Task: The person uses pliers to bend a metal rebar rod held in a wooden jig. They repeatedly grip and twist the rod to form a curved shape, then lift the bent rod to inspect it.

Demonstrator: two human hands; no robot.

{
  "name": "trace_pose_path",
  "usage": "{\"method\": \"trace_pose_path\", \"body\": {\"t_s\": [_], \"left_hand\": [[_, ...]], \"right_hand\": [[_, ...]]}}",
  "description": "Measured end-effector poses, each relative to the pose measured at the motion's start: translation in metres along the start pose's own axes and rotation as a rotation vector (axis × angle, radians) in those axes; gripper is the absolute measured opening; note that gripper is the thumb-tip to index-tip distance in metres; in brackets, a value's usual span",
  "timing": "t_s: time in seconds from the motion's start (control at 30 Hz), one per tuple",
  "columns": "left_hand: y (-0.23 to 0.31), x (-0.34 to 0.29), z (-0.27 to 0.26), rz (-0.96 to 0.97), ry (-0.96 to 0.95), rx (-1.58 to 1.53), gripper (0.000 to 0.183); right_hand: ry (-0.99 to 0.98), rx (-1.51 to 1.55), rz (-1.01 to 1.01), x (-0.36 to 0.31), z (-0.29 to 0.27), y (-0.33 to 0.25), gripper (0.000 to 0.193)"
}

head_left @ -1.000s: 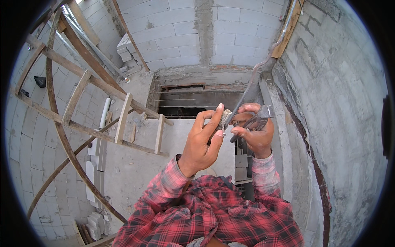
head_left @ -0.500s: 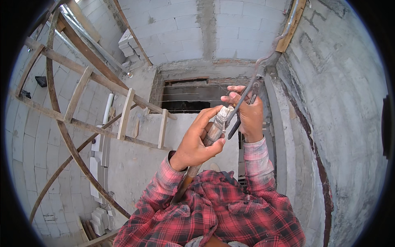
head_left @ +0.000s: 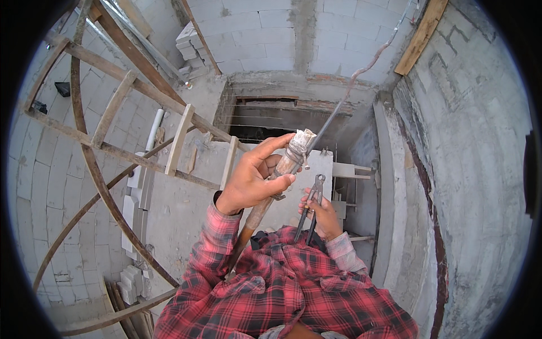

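My left hand (head_left: 245,178) is wrapped around a wooden pole (head_left: 257,214) that slants up from beside my body. Its pale, splintered top end (head_left: 306,134) stands above my fingers. Just below that end, wire (head_left: 294,151) is wound round the wood, and a small nail-like piece (head_left: 306,165) sticks out at the side. A thin grey cable or hose (head_left: 337,110) runs from behind the pole's top toward the far wall. Lower and to the right, my right hand (head_left: 326,217) holds pincers (head_left: 319,182), jaws up and dark handles slightly apart, away from the pole.
A wooden ladder (head_left: 180,138) lies across the left side, crossed by curved dark poles (head_left: 101,198). Ahead, the floor has a rectangular opening (head_left: 265,116) with wires across it. Pale blocks (head_left: 131,217) lie at left. A rough concrete wall (head_left: 480,169) rises at right.
My right hand with the pincers has drawn back from the pole's top, down toward my body. My left hand still grips the pole, now slightly left and higher. The view has shifted a little.
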State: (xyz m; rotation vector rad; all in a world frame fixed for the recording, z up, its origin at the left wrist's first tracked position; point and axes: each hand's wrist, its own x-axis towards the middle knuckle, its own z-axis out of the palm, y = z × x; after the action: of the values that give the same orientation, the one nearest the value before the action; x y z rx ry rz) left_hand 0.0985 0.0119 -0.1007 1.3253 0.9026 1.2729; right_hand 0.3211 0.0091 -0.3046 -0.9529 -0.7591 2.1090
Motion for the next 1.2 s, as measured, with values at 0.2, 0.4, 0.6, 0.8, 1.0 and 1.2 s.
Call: {"method": "trace_pose_path", "body": {"t_s": [0.2,0.4,0.6,0.8,1.0,1.2], "left_hand": [[-0.004,0.003,-0.009,-0.028,0.005,0.106,0.075],[-0.004,-0.001,-0.006,-0.071,0.163,-0.029,0.073],[-0.006,-0.003,-0.006,-0.171,0.264,0.056,0.061],[-0.013,-0.004,0.002,-0.134,0.335,0.102,0.050],[-0.019,-0.007,0.006,-0.163,0.245,0.083,0.042],[-0.020,-0.012,0.011,-0.102,0.265,0.106,0.045]], "right_hand": [[-0.136,-0.057,0.049,-0.025,0.015,0.008,0.062],[-0.090,-0.069,0.041,-0.022,0.018,0.001,0.062],[-0.056,-0.098,0.034,-0.021,0.019,-0.002,0.061],[-0.027,-0.105,0.034,-0.020,0.018,0.006,0.063],[0.030,-0.097,0.001,-0.022,0.019,0.005,0.061],[0.101,-0.065,-0.097,-0.031,0.017,-0.001,0.058]]}}
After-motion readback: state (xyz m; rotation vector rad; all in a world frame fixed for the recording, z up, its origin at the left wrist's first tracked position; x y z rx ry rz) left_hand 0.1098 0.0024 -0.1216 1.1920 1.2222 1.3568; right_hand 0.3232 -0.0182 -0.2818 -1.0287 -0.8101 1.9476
